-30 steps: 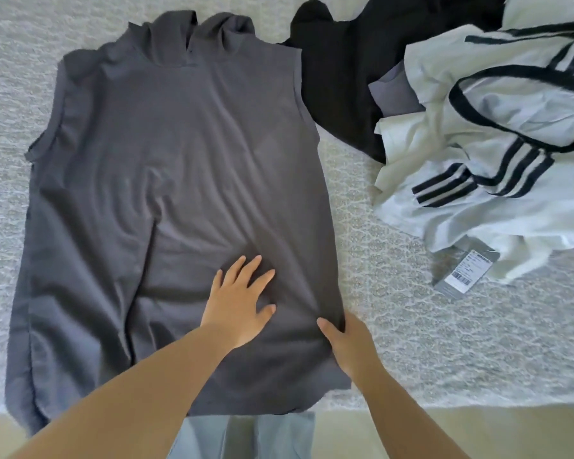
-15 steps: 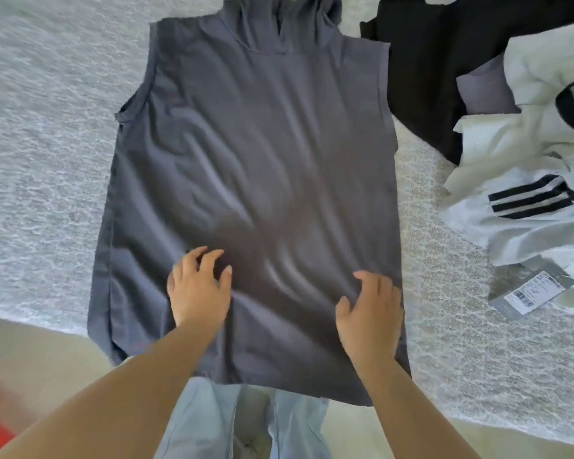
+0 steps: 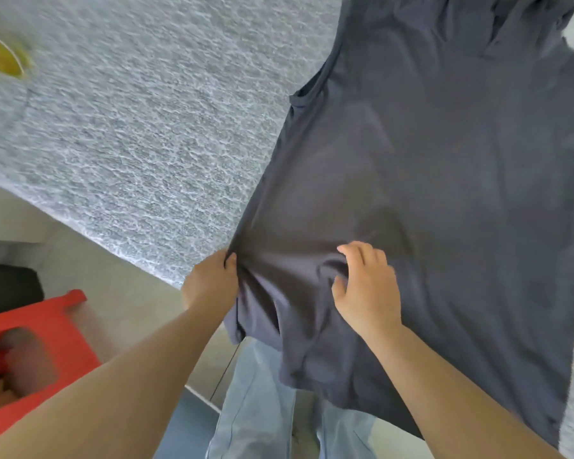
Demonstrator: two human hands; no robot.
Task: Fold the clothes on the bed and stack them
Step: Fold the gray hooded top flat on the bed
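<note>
Left hand (image 3: 209, 282) pinches the grey top's (image 3: 444, 180) side edge — right hand (image 3: 367, 288) presses it, fingers loosely spread.

Soft, even daylight lit the scene, without glare. Motion blur smeared the left side: the red stool (image 3: 30, 352) and a yellow-green object (image 3: 2, 59) lacked sharp edges. A faint shadow darkened the grey shirt (image 3: 444, 193) above the hands. Wide-angle distortion bent the bedspread (image 3: 146, 144) edge.
</note>
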